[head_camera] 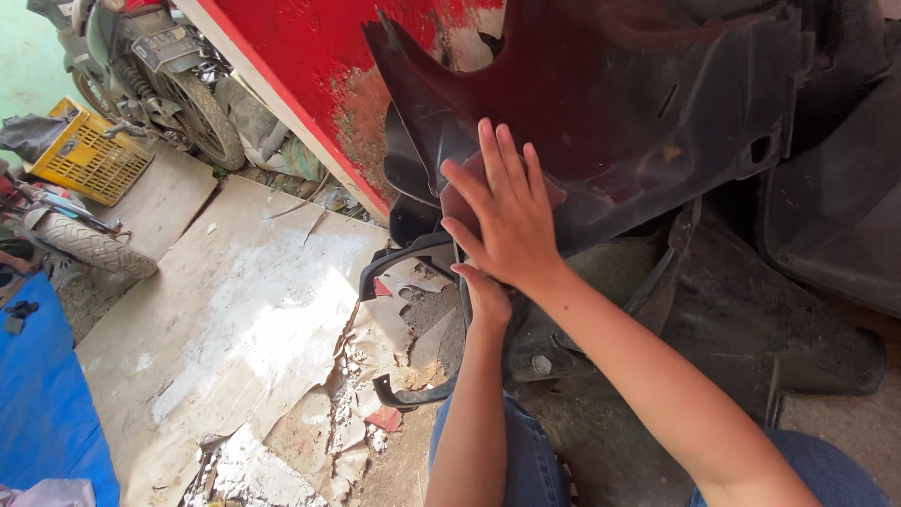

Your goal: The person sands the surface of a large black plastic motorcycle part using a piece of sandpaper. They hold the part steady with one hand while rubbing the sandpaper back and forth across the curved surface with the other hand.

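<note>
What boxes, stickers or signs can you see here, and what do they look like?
Yellow crate: on the floor at the far left by a motorbike; rectangular plastic with grid holes.
Number plate: on the back of the motorbike at the top left; small pale rectangle with dark marks.
No screens or signs show; the hands rest on a dark plastic panel.

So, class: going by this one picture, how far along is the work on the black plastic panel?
Done: the black plastic panel looks detached, leaning against the red wall. In hand: the right hand lies flat on its inner face, while the left hand, mostly hidden beneath, grips its lower edge. Left: cannot tell; no tools or fasteners clearly show.
</note>
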